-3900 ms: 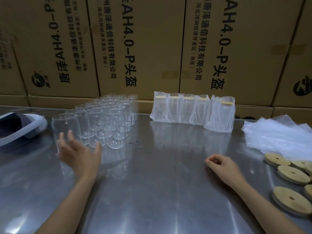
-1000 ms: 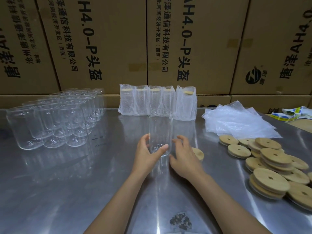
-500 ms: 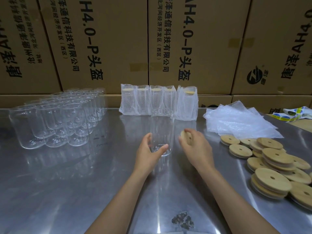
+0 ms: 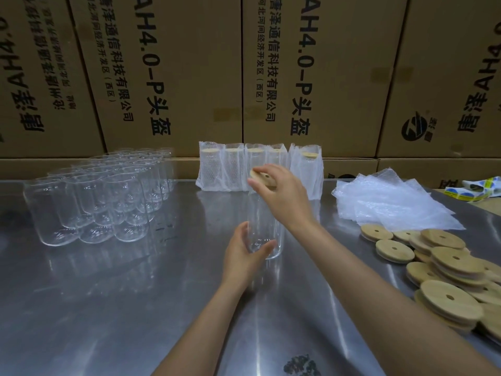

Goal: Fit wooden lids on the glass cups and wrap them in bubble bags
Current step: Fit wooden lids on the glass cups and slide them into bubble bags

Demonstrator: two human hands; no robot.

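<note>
A clear glass cup [image 4: 264, 226] stands upright mid-table. My left hand [image 4: 244, 256] grips its lower part. My right hand [image 4: 282, 194] holds a round wooden lid [image 4: 259, 175] with a small hole, tilted, right at the cup's rim. Several bare glass cups [image 4: 103, 202] stand clustered at the left. Several lidded cups wrapped in bubble bags [image 4: 257, 166] line the back. A stack of flat bubble bags [image 4: 390, 204] lies at the right, and a heap of wooden lids [image 4: 447, 264] lies nearer me.
The steel table [image 4: 135, 308] runs up to a wall of printed cardboard boxes [image 4: 176, 77]. A roll of stickers [image 4: 479, 188] lies at the far right edge. A dark smudge [image 4: 301, 365] marks the table near me.
My right hand has picked a lid off the table and raised it from beside the cup up to the rim. My left hand keeps its grip on the cup.
</note>
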